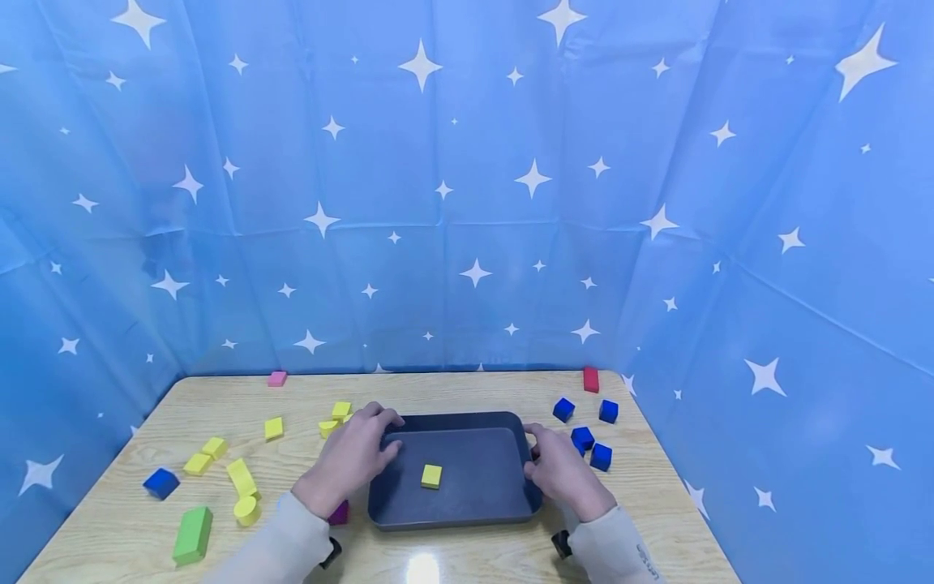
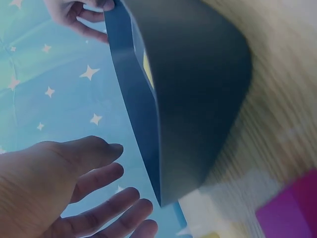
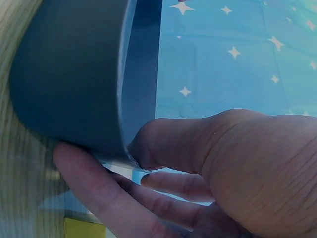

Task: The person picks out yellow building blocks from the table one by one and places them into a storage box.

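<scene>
A dark grey rectangular tray (image 1: 474, 478) lies on the wooden table, with one yellow block (image 1: 431, 476) inside it, left of its middle. My right hand (image 1: 565, 470) grips the tray's right side. In the right wrist view its thumb (image 3: 168, 144) is over the rim and a finger (image 3: 99, 183) lies against the outer wall. At the tray's left end, my left hand (image 1: 357, 454) hovers with thumb and fingers spread; the left wrist view shows a gap between fingertips and rim. A purple block (image 1: 339, 513) sits by the left wrist, partly hidden by the sleeve.
Several yellow blocks (image 1: 241, 478), a green block (image 1: 193, 535) and a blue block (image 1: 161, 483) are on the left. Several blue blocks (image 1: 601, 457) lie right of the tray. A red block (image 1: 591, 380) and a pink block (image 1: 277, 379) lie near the back edge, before a starry blue curtain (image 1: 467, 203).
</scene>
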{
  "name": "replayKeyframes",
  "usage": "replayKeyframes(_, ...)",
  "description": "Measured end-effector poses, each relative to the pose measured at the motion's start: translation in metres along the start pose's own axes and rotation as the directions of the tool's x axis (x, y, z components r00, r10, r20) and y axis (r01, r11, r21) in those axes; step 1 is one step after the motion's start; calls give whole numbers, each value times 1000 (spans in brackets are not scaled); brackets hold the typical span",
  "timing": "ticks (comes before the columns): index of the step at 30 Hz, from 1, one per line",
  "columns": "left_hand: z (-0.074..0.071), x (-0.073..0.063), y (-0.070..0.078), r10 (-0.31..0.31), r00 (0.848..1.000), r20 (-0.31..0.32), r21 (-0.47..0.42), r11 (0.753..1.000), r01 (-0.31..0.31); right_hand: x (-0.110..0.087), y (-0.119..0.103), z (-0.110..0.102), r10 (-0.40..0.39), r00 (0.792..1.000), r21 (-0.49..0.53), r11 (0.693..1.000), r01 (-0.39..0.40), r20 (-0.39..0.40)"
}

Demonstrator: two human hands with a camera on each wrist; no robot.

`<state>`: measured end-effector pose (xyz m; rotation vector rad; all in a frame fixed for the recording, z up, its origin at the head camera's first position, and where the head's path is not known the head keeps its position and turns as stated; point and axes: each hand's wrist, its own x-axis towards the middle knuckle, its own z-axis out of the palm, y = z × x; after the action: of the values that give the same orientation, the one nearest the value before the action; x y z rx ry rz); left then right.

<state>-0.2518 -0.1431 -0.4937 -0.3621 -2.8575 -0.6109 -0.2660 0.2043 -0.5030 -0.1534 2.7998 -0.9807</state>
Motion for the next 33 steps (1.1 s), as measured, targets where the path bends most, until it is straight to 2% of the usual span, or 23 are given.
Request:
replayKeyframes(4, -6, 0, -12, -37, 999, -17, -15, 999, 36, 1, 0, 0, 2, 1000, -3, 1000, -2, 2)
replayKeyframes(9, -10, 0, -27, -49, 998, -36, -1, 999, 49, 2, 1, 0, -3, 1000, -4, 1000, 3, -3)
replayKeyframes(25, -25, -4, -76, 8, 997, -77, 112, 994, 1, 2, -1, 0, 17, 1000, -15, 1000, -17, 9)
replayKeyframes(29, -25, -3, -85, -1, 997, -82, 125, 992, 12, 2, -1, 0, 11, 1000, -22, 1000, -11, 8)
replayKeyframes(33, -23, -2, -89, -19, 998, -59, 113, 993, 26, 2, 0, 1, 9, 1000, -24, 1000, -9, 9)
